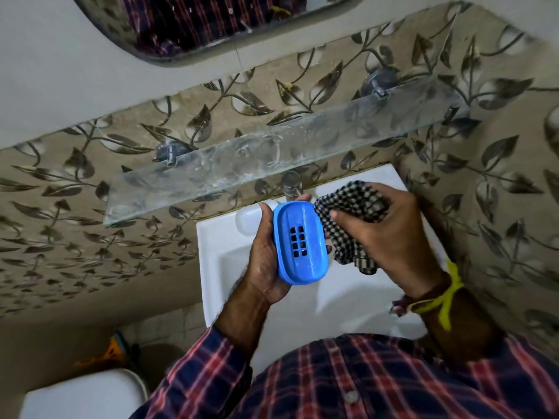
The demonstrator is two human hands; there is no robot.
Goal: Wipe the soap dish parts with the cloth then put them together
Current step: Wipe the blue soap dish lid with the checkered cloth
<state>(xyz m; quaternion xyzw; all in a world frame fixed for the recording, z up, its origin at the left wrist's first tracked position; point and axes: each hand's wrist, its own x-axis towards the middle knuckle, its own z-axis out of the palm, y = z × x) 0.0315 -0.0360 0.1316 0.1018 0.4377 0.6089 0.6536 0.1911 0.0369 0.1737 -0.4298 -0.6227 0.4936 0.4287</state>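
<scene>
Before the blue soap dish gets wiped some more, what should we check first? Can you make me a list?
1. Is the blue soap dish part held firmly? Ok: the left hand grips it along its side, holes facing up.
2. Is the checked cloth ready? Ok: the right hand holds it bunched, right beside the dish.
3. Is the cloth touching the dish? Cannot tell: its edge meets the rim, contact unclear.
4. Is something underneath to catch a drop? Ok: the white sink lies below both hands.
5. Is the other dish part nearby? Cannot tell: only one blue part shows.
6. Is the dish already clean? Cannot tell: too small to judge.
</scene>
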